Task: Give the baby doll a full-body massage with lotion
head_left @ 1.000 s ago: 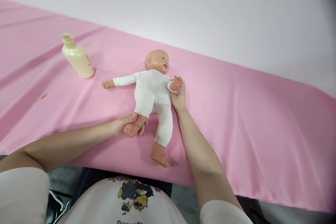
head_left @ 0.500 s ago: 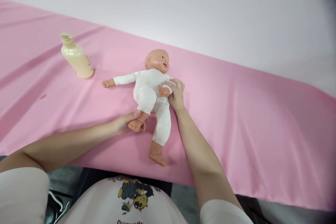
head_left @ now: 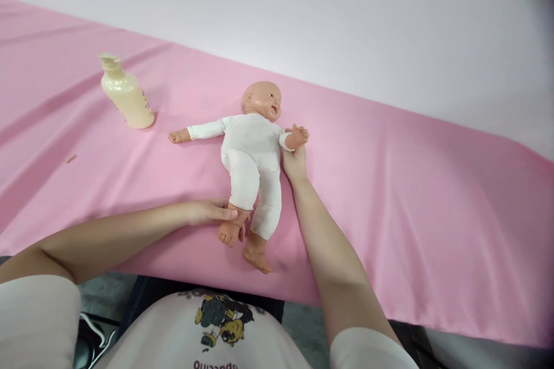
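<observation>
A baby doll (head_left: 251,135) in a white suit lies on its back, its bald head turned to the right. My left hand (head_left: 214,211) is closed around the ankle of the doll's left-side leg, thumb on top. Its fingers are partly hidden behind the foot. My right hand (head_left: 296,165) is at the doll's right-side arm, which it grips from below. The doll's forearm and palm cover most of my right fingers. The doll's other arm stretches out to the left on the cloth, and its other leg lies straight.
A pink cloth (head_left: 367,213) with soft folds covers the table. To the left stands a pale yellow pump bottle (head_left: 128,98). A small brownish strip (head_left: 71,158) lies on the cloth farther left. A white wall (head_left: 324,17) rises behind the table.
The doll's right-side arm has swung outward from its belly to the right with my right hand. My left hand has drawn the held leg down toward me, straightening it.
</observation>
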{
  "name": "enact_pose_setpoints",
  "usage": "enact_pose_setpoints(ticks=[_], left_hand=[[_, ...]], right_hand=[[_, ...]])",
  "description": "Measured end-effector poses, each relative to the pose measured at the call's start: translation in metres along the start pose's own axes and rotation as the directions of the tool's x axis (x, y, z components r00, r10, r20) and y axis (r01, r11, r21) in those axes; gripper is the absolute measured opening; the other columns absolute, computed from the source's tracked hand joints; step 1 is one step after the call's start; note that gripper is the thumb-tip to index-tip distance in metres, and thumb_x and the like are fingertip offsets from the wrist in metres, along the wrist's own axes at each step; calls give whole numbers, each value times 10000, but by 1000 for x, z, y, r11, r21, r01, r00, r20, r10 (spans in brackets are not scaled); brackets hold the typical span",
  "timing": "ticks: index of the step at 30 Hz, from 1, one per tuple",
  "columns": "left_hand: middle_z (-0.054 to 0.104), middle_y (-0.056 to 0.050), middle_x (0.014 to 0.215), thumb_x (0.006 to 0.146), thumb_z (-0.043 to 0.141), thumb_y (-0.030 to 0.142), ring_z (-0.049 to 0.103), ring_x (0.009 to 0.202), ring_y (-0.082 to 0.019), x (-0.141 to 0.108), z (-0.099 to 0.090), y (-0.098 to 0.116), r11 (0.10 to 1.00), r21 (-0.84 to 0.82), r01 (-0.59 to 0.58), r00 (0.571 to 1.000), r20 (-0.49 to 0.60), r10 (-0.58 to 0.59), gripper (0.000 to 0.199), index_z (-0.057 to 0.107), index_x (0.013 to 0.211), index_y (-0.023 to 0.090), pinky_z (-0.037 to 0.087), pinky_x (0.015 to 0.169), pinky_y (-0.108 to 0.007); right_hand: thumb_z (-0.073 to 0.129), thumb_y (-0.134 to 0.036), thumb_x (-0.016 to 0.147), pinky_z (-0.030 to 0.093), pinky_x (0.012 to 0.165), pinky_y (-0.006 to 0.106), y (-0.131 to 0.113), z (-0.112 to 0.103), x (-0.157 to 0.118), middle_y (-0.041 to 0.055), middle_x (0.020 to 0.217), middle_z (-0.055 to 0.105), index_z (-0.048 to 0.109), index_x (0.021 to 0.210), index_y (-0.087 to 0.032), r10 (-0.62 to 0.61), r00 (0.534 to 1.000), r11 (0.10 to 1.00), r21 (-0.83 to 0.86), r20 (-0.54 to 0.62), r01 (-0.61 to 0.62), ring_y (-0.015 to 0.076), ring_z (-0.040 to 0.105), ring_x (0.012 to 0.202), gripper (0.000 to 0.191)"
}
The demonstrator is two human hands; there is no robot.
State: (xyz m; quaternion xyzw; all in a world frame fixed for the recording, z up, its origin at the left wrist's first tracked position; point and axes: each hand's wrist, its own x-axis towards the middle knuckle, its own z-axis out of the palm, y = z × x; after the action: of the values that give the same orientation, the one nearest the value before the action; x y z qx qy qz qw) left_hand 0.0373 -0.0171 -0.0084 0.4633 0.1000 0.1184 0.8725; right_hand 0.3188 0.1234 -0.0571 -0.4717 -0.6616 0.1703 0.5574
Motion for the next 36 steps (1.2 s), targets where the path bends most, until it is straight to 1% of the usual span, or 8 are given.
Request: enact_pose_setpoints(ticks=[3, 8, 14, 18, 22, 25, 30, 36], left_hand=[[740, -110, 965, 815, 693, 633, 701, 915, -246, -3, 1, 9, 987, 137, 82, 985, 138, -102, 547, 699, 1069, 149, 546, 872, -359], [730, -92, 1080, 770, 769, 554, 658, 1138, -296, -9, -2, 9, 957, 217, 192, 935, 254, -245, 547, 722, 1169, 183, 518, 995, -378], [741, -75, 1027, 761, 773, 543, 682, 1111, -304, -9, 5, 11, 930, 189, 314, 833, 415, -366, 496, 757, 1118, 198, 537, 971, -359], [746, -79, 896, 748, 797, 475, 729, 953, -317, -9, 9, 11, 950, 75, 302, 837, 456, -302, 435, 772, 1062, 175, 581, 844, -380], [726, -99, 935, 791, 760, 489, 710, 872, -265, -11, 5, 3, 963, -178, 204, 932, 336, -135, 456, 725, 1112, 167, 573, 820, -377], [698, -79, 924, 778, 781, 479, 667, 819, -206, -11, 2, -1, 926, -360, 114, 980, 192, -46, 508, 667, 1163, 168, 576, 835, -399], [692, -82, 1023, 815, 782, 427, 660, 850, -164, -7, 1, -2, 875, -484, -29, 999, -2, 32, 475, 654, 1166, 133, 547, 928, -403], [699, -103, 1082, 882, 725, 375, 671, 982, -199, -2, -3, -6, 818, -556, -146, 981, -188, 47, 403, 652, 1173, 104, 496, 1000, -427]], right_hand=[[632, -485, 860, 493, 1046, 485, 13, 0, 0, 110, 1224, 633, 540, 1225, -221, 142, 989, 983, 125, -47, -136, 245, 619, 1146, 459], [668, -414, 832, 536, 982, 470, 34, 0, -3, 53, 1071, 663, 540, 1113, -218, 251, 956, 950, 228, -150, -213, 212, 659, 999, 365], [677, -385, 824, 529, 999, 457, 37, -2, -2, 54, 1082, 668, 539, 1105, -208, 266, 952, 942, 251, -154, -222, 206, 659, 1020, 359], [710, -375, 787, 530, 998, 437, 24, -2, -2, 43, 1044, 690, 580, 1043, -206, 265, 950, 945, 242, -164, -222, 195, 667, 983, 333], [718, -391, 784, 530, 993, 461, 14, -3, -4, 67, 1075, 704, 627, 1078, -205, 240, 966, 952, 218, -97, -215, 223, 668, 1014, 360], [690, -420, 819, 499, 1040, 508, 7, -3, -4, 86, 1200, 678, 627, 1186, -232, 112, 993, 987, 118, -22, -109, 250, 631, 1134, 416], [660, -354, 852, 445, 1084, 528, -10, -5, -4, 72, 1206, 643, 695, 1131, -273, -148, 988, 980, -128, 36, 152, 262, 583, 1188, 293], [551, -178, 862, 417, 1088, 518, -22, -7, -4, 51, 1217, 628, 725, 1079, -320, -161, 973, 929, -309, 163, 206, 259, 539, 1203, 312]])
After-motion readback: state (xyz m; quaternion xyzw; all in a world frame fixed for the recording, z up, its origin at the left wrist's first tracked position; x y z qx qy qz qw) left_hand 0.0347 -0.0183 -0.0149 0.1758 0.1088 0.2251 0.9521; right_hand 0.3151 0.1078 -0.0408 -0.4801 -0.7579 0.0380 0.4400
